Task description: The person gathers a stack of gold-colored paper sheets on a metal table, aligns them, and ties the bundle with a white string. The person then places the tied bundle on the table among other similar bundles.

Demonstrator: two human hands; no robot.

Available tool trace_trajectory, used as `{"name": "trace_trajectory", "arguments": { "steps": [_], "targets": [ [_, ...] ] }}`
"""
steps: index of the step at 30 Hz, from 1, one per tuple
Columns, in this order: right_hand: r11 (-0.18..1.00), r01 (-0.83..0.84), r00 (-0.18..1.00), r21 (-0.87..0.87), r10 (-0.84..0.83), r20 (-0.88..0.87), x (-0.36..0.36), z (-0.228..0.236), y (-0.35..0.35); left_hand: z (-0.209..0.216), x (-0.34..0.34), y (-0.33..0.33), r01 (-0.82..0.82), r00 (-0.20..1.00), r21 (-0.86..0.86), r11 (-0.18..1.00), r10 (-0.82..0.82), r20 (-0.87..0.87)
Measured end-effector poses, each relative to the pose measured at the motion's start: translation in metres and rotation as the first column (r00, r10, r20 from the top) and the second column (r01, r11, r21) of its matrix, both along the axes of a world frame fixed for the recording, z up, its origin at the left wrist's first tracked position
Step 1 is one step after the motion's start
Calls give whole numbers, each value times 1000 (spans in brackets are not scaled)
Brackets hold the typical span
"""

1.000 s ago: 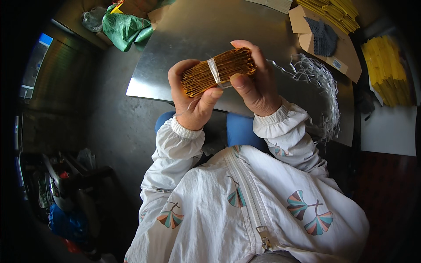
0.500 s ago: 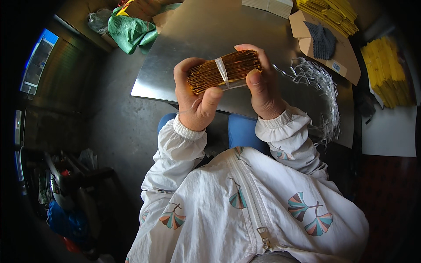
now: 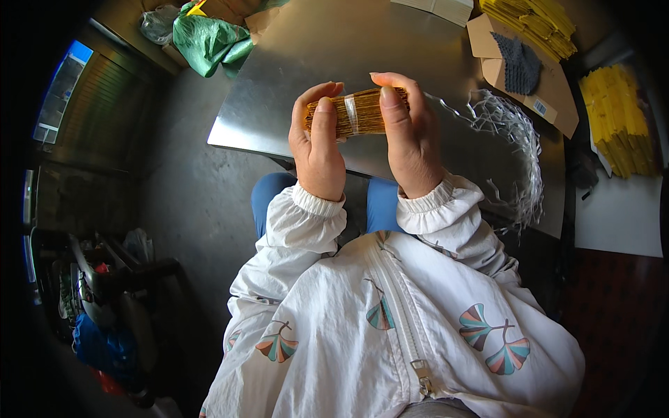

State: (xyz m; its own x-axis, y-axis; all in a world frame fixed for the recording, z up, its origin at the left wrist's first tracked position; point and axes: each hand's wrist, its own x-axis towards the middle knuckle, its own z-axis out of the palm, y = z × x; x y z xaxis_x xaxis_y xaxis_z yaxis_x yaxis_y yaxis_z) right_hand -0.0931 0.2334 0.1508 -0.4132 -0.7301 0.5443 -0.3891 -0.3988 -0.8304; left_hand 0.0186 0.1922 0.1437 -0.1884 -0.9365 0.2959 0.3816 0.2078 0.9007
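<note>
Between my two hands is a thick bundle of thin gold-coloured foil-like sheets (image 3: 368, 113), its layered edges facing me. A whitish strip (image 3: 350, 114) runs across its middle. My left hand (image 3: 322, 143) grips the left end, thumb lying along the near side. At the right end my right hand (image 3: 407, 136) is closed round the bundle, thumb pressed against the layers and fingers behind. The bundle is held up above the near edge of the metal table (image 3: 306, 63). The far side of the bundle is hidden.
A tangle of silvery-white strips (image 3: 523, 150) lies on the table's right. Beyond are an opened cardboard box (image 3: 557, 94) with a dark grey knitted cloth (image 3: 517, 64), and yellow stacks (image 3: 617, 118). A green plastic bag (image 3: 209, 42) stands past the table's left edge.
Both hands have turned the bundle to lie more level. My left thumb has moved from beneath it onto its near side, and the right thumb now reaches further over it.
</note>
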Motion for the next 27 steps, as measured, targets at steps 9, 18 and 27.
{"name": "trace_trajectory", "arguments": {
  "steps": [9, 18, 27],
  "targets": [
    [997, 22, 995, -71, -15, 100, 2, -17, -17, -15, -9, -7, -99, 994, 27, 995, 97, 54],
    [999, 2, 994, -45, 3, 109, -2, -16, -19, -15, -9, -12, -75, 996, -19, 997, 76, 57],
    [995, -5, 981, -95, 24, 191, 4, -3, -22, 3, -7, -14, -54, 997, 19, 998, 55, -48]
  ]
}}
